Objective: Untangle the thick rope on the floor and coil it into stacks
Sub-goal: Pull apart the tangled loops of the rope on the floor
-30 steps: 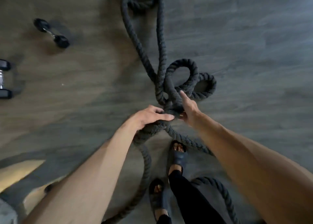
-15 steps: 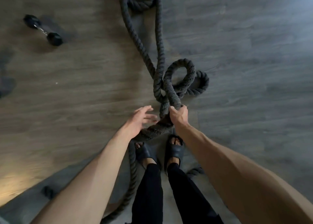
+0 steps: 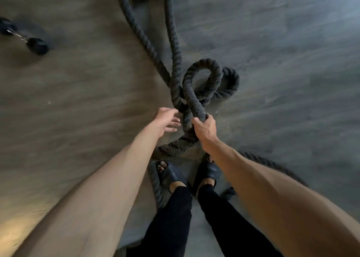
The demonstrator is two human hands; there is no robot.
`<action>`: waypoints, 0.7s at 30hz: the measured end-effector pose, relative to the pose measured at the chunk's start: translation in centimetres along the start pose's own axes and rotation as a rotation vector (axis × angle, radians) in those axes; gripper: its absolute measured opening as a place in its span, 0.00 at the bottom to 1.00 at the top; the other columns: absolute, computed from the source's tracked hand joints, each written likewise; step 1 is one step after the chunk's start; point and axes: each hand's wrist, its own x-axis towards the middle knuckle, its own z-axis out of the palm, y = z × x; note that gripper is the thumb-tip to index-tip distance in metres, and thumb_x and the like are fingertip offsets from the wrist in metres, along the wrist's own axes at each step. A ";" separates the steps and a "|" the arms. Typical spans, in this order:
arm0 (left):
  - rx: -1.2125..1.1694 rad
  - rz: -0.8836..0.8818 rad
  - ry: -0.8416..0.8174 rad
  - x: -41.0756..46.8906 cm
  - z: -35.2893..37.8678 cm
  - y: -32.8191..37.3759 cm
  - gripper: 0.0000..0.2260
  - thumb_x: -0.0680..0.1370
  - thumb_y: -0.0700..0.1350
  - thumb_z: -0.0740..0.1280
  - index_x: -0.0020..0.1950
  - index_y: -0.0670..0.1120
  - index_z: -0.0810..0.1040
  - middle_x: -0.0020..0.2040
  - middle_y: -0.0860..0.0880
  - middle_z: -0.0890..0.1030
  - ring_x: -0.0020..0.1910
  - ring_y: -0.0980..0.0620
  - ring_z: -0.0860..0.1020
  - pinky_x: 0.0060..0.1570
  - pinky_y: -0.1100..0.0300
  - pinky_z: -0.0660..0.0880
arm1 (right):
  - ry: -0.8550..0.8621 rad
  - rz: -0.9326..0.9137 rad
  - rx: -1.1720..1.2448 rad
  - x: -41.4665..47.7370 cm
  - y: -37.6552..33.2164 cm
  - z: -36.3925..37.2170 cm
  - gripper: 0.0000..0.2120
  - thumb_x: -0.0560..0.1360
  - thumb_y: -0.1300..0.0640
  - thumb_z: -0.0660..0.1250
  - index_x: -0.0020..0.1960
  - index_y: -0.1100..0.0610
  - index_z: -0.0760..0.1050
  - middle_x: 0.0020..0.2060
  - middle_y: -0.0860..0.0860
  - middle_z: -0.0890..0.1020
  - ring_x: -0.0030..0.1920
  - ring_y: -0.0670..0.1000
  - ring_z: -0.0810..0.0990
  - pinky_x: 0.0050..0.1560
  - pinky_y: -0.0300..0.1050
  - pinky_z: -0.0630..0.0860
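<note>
Above the sandalled feet, the right hand grips the looped rope; the left hand hovers beside it, fingers spread, holding nothing.

Right hand around rope, left hand beside

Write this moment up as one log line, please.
phase: untangling | right hand: grips rope loop | left hand: open, beside rope, contact unclear | dumbbell: on floor, upper left

Black dumbbell on grey wood-look floor, dark sandals, black trousers
</note>
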 end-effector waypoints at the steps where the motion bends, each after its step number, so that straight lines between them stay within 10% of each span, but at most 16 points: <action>1: 0.014 -0.011 0.010 1.0 0.3 0.2 0.11 0.82 0.44 0.61 0.63 0.43 0.71 0.51 0.39 0.80 0.47 0.42 0.80 0.54 0.44 0.78 | -0.001 -0.027 -0.020 0.6 0.6 -0.2 0.26 0.75 0.51 0.67 0.71 0.58 0.70 0.60 0.57 0.80 0.59 0.58 0.80 0.62 0.51 0.77; 13: -0.051 -0.196 0.086 16.5 6.7 -1.3 0.39 0.73 0.56 0.73 0.78 0.45 0.60 0.75 0.44 0.65 0.74 0.43 0.65 0.71 0.45 0.60 | 0.013 -0.361 -0.255 13.1 8.1 -6.2 0.35 0.71 0.43 0.62 0.77 0.50 0.62 0.59 0.58 0.81 0.50 0.61 0.84 0.54 0.58 0.81; 18: -0.216 -0.213 -0.012 23.6 8.8 -4.7 0.55 0.45 0.67 0.82 0.68 0.47 0.75 0.64 0.47 0.79 0.60 0.44 0.78 0.62 0.40 0.73 | 0.019 -0.436 -0.273 15.8 11.7 -6.1 0.33 0.78 0.49 0.65 0.79 0.51 0.57 0.58 0.59 0.81 0.52 0.59 0.83 0.53 0.59 0.81; 21: -0.232 -0.140 -0.025 22.6 8.9 -4.7 0.47 0.52 0.61 0.84 0.66 0.45 0.77 0.57 0.46 0.83 0.49 0.45 0.84 0.50 0.48 0.80 | 0.025 -0.474 -0.297 16.1 12.1 -6.3 0.32 0.78 0.49 0.64 0.79 0.51 0.57 0.58 0.60 0.80 0.52 0.60 0.82 0.53 0.60 0.81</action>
